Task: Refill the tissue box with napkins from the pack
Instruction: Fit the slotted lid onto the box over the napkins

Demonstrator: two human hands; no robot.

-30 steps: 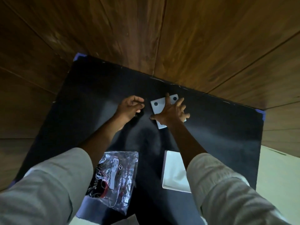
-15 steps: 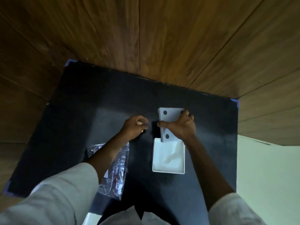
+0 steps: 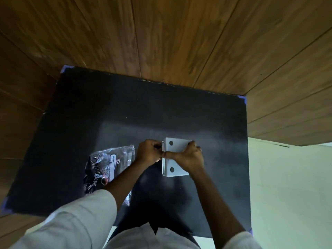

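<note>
Closing step, judged: right hand (image 3: pixel 186 159) holds its grip across the white tissue box (image 3: pixel 175 157) near the counter (image 3: pixel 107 114) centre; left hand (image 3: pixel 150 153) pinches its 9 o'clock edge. Napkin pack (image 3: pixel 106 168) lies at 9 o'clock. Next: seat the cover squarely.

Both hands (image 3: pixel 172 156) together, fingers curled.

Pale grey-white sleeves (image 3: pixel 79 218), pushed up — bare forearms, bare hands (image 3: pixel 186 157)
</note>
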